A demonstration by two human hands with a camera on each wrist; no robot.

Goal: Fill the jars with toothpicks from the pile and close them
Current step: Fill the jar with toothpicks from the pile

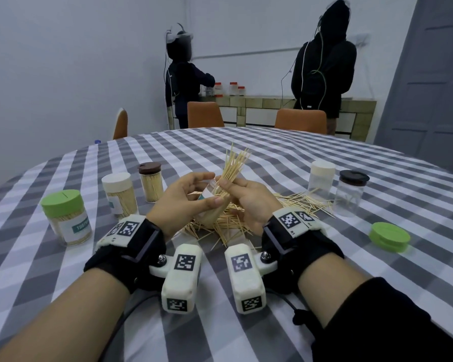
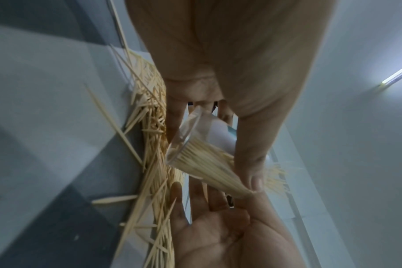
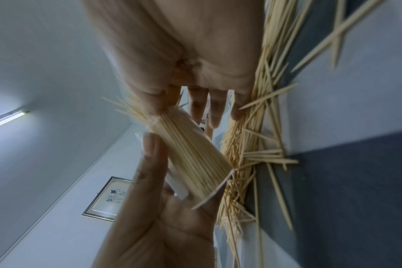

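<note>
Head view: left hand (image 1: pixel 186 198) wrapped around a clear jar (image 1: pixel 209 202), tilted, mouth pointing away from the wrist, above the toothpick pile (image 1: pixel 246 218) on the checked tabletop (image 1: pixel 272 158). Right hand (image 1: pixel 249 202) pinching a bundle of toothpicks (image 1: pixel 233 165) at the jar mouth, thumb and forefinger clenched on the sticks, free ends fanning upward beyond the grip. Left of the left grip, three closed, filled jars: green-lidded jar (image 1: pixel 67 216) nearest, white-lidded jar (image 1: pixel 119 195) next, brown-lidded jar (image 1: pixel 151 181) farthest. Right of the right grip, beyond the pile, a white-lidded clear jar (image 1: pixel 321 180) and a dark-lidded clear jar (image 1: pixel 351 193), contents not discernible; a loose green lid (image 1: pixel 389 236) well apart, nearer the wrist. Left wrist view: left hand (image 2: pixel 230 63) with thumb pressed along the jar (image 2: pixel 195 145), jar base toward the camera, toothpicks packed lengthwise inside, sticks protruding past the thumb tip; right hand (image 2: pixel 230 235) below with palm showing; pile (image 2: pixel 154 127) beside the grip. Right wrist view: right hand (image 3: pixel 184 54) with fingers closed on the bundle (image 3: pixel 135 112) at the jar (image 3: pixel 190 154) mouth; left hand (image 3: pixel 154 208) thumb laid along the jar wall; pile (image 3: pixel 252 136) just beside both grips. Two standing persons (image 1: pixel 322 61) and orange chairs (image 1: pixel 205 114) beyond the tabletop.
</note>
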